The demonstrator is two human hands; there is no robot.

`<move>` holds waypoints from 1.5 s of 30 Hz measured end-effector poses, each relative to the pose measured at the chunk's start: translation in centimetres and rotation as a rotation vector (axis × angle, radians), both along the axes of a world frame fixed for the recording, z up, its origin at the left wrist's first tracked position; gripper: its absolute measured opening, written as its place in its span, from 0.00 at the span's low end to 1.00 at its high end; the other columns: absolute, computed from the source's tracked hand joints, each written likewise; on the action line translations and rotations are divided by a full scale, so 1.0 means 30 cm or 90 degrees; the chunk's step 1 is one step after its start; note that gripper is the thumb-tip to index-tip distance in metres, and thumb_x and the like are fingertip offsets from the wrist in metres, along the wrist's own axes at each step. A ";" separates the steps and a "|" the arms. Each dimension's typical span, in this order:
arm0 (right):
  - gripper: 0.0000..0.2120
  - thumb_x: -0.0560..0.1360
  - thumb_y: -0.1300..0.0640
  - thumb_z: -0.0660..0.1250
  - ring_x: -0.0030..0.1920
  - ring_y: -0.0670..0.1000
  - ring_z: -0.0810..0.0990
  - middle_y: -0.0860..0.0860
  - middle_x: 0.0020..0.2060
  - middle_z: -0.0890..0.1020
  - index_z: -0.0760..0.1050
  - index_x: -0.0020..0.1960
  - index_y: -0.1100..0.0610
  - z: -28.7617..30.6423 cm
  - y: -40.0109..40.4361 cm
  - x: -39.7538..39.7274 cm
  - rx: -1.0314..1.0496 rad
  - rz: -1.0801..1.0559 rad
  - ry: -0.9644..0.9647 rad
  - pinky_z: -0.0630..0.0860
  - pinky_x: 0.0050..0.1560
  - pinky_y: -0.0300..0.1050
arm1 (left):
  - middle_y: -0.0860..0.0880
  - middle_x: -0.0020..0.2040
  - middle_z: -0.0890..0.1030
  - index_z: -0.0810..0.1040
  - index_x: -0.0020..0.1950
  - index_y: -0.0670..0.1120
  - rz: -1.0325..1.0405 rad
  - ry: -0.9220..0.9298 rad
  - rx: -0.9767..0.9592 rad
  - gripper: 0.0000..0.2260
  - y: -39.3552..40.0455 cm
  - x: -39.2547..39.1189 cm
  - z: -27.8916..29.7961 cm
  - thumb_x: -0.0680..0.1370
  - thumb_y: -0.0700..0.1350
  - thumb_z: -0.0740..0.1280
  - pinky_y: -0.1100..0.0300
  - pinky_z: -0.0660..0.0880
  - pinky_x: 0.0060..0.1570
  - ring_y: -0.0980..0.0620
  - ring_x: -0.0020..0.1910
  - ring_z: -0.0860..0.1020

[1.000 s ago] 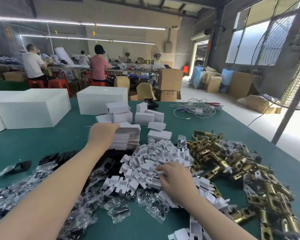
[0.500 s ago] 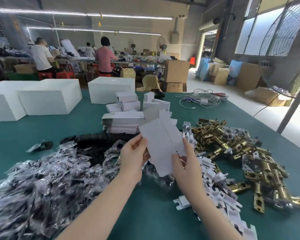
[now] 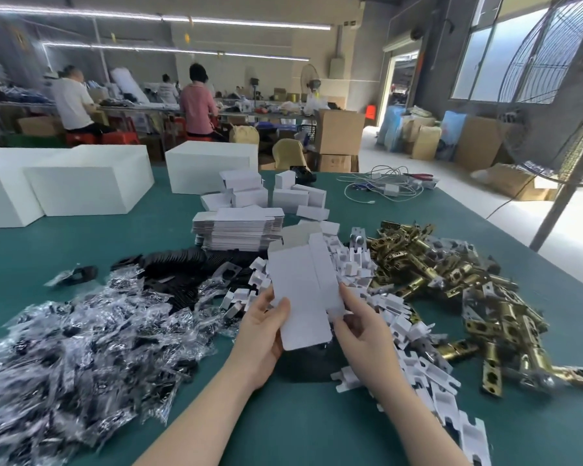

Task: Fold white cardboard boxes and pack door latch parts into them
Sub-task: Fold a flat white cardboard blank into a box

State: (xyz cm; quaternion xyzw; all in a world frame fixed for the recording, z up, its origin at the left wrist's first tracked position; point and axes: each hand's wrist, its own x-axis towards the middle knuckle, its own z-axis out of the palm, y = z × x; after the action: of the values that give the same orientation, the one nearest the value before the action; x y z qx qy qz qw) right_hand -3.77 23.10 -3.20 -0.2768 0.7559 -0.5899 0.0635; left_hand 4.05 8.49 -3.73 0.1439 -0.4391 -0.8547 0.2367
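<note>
A flat white cardboard box blank (image 3: 302,287) stands upright above the green table (image 3: 310,428), held between both hands. My left hand (image 3: 263,334) pinches its lower left edge with the thumb on the front. My right hand (image 3: 360,327) grips its lower right edge. Behind it lies a stack of flat blanks (image 3: 238,228), with several folded small white boxes (image 3: 283,193) further back. Brass door latches (image 3: 461,287) are heaped to the right. White cardboard inserts (image 3: 398,317) spread through the middle, and clear bags of dark parts (image 3: 81,348) cover the left.
Three big white boxes (image 3: 88,183) stand at the far left of the table. White cables and chargers (image 3: 384,186) lie at the far right. A standing fan (image 3: 552,95) rises by the right edge. People work at benches in the background.
My left hand took a flat blank from the stack and both hands brought it up in front of me. Since half a second ago the blank has turned more upright.
</note>
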 end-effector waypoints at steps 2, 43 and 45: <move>0.27 0.80 0.60 0.66 0.52 0.48 0.80 0.43 0.57 0.78 0.63 0.77 0.51 0.002 0.001 0.001 0.037 0.008 0.046 0.80 0.53 0.49 | 0.46 0.56 0.84 0.77 0.63 0.47 -0.009 0.010 0.012 0.18 -0.002 0.000 -0.004 0.73 0.45 0.69 0.57 0.81 0.40 0.48 0.51 0.84; 0.27 0.74 0.57 0.72 0.59 0.36 0.76 0.31 0.55 0.74 0.68 0.66 0.38 -0.014 -0.025 0.014 -0.066 -0.053 -0.019 0.77 0.62 0.46 | 0.49 0.46 0.86 0.76 0.62 0.45 0.089 -0.021 -0.128 0.11 0.015 -0.012 -0.042 0.80 0.38 0.66 0.61 0.79 0.37 0.54 0.42 0.84; 0.29 0.74 0.58 0.72 0.59 0.33 0.75 0.29 0.56 0.74 0.69 0.71 0.43 -0.017 -0.024 0.018 -0.064 -0.054 -0.025 0.76 0.65 0.47 | 0.49 0.48 0.86 0.77 0.61 0.48 0.074 -0.015 -0.223 0.12 0.021 -0.006 -0.044 0.79 0.37 0.67 0.60 0.79 0.42 0.53 0.45 0.84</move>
State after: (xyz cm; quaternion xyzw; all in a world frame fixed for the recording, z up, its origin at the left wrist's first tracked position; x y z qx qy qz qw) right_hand -3.23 22.38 -3.71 -0.2355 0.7350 -0.6346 0.0390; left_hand 3.86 9.11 -5.04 0.1357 -0.5747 -0.7483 0.3022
